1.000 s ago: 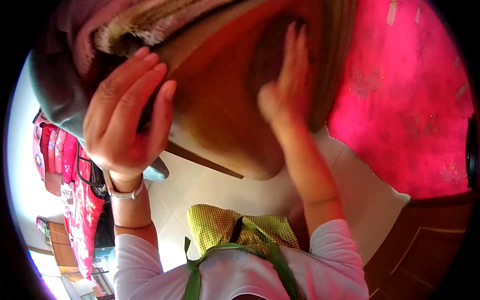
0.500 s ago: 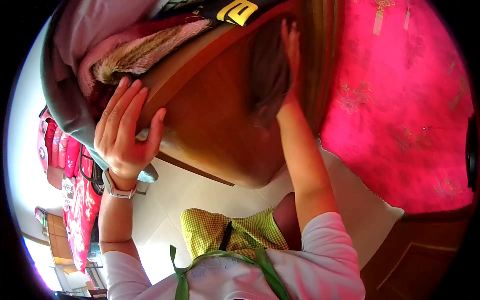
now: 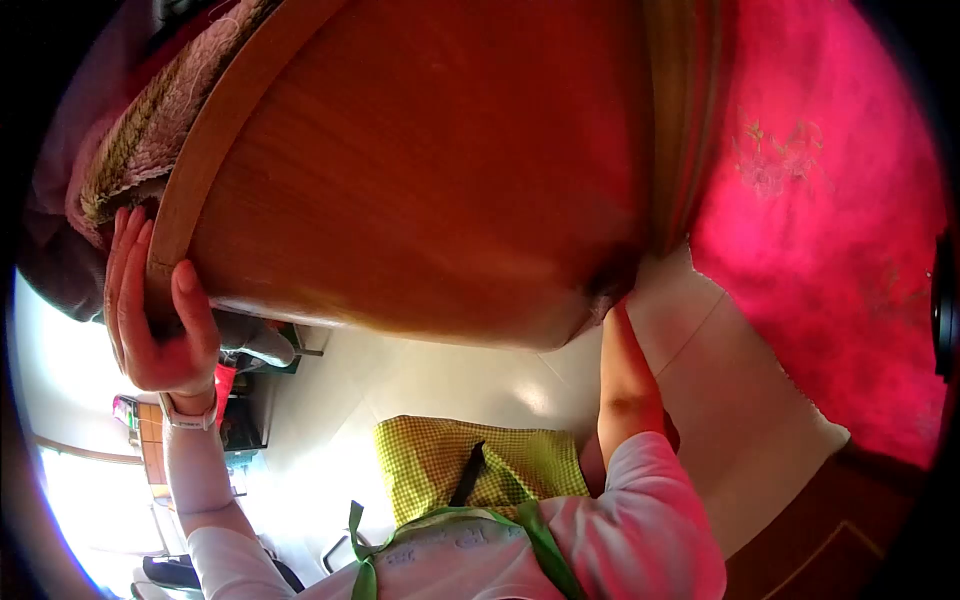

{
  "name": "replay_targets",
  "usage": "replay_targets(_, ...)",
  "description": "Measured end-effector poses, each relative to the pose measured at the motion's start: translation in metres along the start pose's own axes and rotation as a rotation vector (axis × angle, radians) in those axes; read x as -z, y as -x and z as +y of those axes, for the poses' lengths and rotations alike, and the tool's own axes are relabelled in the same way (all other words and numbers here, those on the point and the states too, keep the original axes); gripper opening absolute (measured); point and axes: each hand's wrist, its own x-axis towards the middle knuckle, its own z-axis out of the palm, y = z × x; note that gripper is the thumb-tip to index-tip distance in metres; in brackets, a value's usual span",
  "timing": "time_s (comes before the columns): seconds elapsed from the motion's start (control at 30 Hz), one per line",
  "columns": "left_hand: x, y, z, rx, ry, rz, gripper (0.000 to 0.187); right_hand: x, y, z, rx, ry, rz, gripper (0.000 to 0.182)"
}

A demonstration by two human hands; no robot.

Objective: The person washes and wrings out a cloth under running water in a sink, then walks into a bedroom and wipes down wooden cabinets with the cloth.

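Note:
A large brown wooden panel (image 3: 420, 170) fills the upper middle of the view, close to the camera. My left hand (image 3: 150, 320) grips its curved left edge, fingers behind the rim and thumb on the front face. My right arm (image 3: 625, 380) reaches up to the panel's lower right corner, and my right hand is hidden behind that corner. A fluffy pink and tan blanket (image 3: 125, 150) lies bunched behind the left edge, touching my left fingers.
A bright pink embroidered cloth (image 3: 830, 250) hangs at the right, over dark wood furniture (image 3: 840, 520). Pale floor tiles (image 3: 400, 380) lie below. My green checked apron (image 3: 470, 460) is at the bottom. Cluttered furniture (image 3: 240, 420) stands at the far left.
The panel now sits much closer and fills the view. My left hand has slid down its left edge and closed on it. My right hand dropped from the panel's face to its lower right corner.

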Motion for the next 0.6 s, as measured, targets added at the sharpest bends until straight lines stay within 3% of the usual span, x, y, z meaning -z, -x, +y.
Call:
replay_targets(0.13, -0.027, -0.036, 0.000, -0.007, 0.045, 0.022, 0.026, 0.012, 0.011, -0.087, 0.215, -0.163, 0.126, 0.044)
replay_targets(0.27, -0.043, -0.073, -0.013, -0.069, -0.044, 0.039, 0.025, 0.033, 0.049, -0.229, 0.648, -0.231, 0.212, 0.044)
replay_targets(0.37, -0.048, -0.093, -0.022, -0.099, -0.072, 0.025, 0.025, 0.059, 0.064, -0.314, 0.971, -0.078, 0.288, 0.045)
replay_targets(0.47, -0.052, -0.117, -0.019, -0.071, -0.067, 0.006, 0.025, 0.097, 0.026, -0.339, 1.140, -0.242, 0.142, 0.049)
replay_targets(0.5, -0.054, -0.127, -0.018, -0.068, -0.027, 0.034, 0.025, 0.109, 0.008, -0.339, 1.235, -0.410, 0.009, 0.052)
replay_targets(0.53, -0.054, -0.137, -0.020, -0.085, -0.034, 0.026, 0.025, 0.107, -0.014, -0.328, 1.136, -0.466, 0.026, 0.053)
replay_targets(0.6, -0.051, -0.156, -0.025, -0.083, -0.055, 0.036, 0.025, 0.080, -0.062, -0.285, 0.817, -0.477, 0.301, 0.049)
